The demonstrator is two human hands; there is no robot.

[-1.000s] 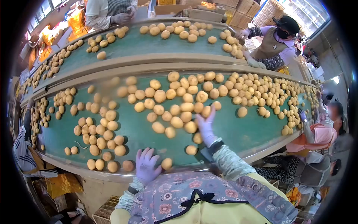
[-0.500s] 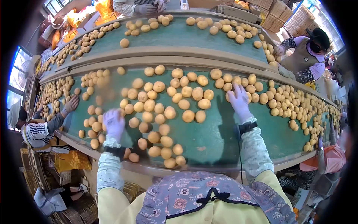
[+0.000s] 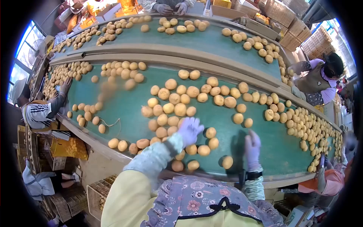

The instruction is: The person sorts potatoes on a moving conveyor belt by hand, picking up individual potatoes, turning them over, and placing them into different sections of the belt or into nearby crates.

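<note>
Many round yellow-brown potatoes (image 3: 180, 109) lie on the green belt (image 3: 272, 151) in front of me. My left hand (image 3: 190, 131), in a pale purple glove, is over the near middle of the belt, its fingers spread among the potatoes, with several close beside it. Further right, my right hand (image 3: 252, 147), gloved too, is raised over bare green surface with its fingers pointing away from me. One potato (image 3: 227, 162) lies to its left and another (image 3: 248, 122) just beyond its fingertips. No potato shows in either hand.
Beyond a tan divider (image 3: 174, 60) runs a second belt (image 3: 211, 41) with more potatoes. Co-workers stand at the far side, left end, upper right and lower right. Wicker crates (image 3: 97, 195) stand below the near edge at the left. A thin string (image 3: 109, 124) lies on the belt.
My left hand has moved right, to the middle of the belt. My right hand has come back nearer to me, off the potatoes. The potatoes are now arranged differently.
</note>
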